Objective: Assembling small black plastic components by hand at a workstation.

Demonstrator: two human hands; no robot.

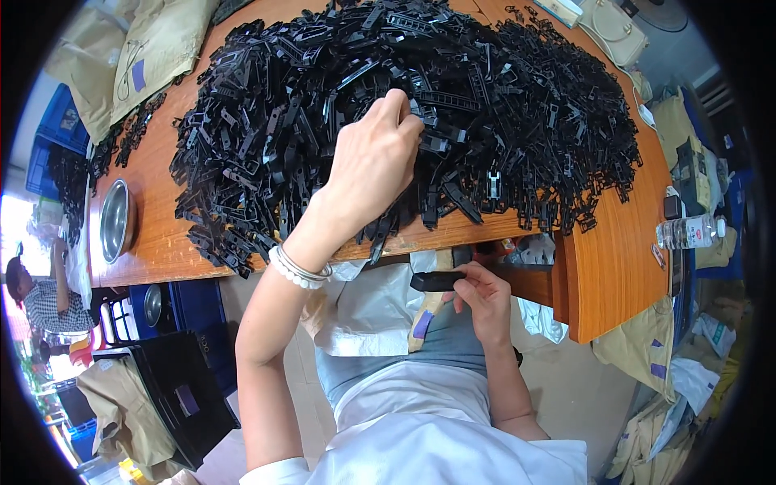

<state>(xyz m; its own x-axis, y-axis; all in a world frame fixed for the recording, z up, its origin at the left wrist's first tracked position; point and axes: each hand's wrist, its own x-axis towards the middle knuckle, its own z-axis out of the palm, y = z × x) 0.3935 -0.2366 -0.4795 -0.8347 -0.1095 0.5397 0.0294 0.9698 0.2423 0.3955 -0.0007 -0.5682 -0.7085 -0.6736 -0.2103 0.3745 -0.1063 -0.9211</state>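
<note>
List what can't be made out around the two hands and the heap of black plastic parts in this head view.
- Left hand: fingertips buried in the heap of black plastic parts; what they pinch is hidden.
- Right hand: its fingers cover one end of the black part.
- Heap: far edge cut off by the picture's top rim.
- Steel bowl: inside too small to read.

Wooden table (614, 267) across upper frame; big heap of black plastic parts (404, 105) at centre; steel bowl (115, 220) at left edge
</note>
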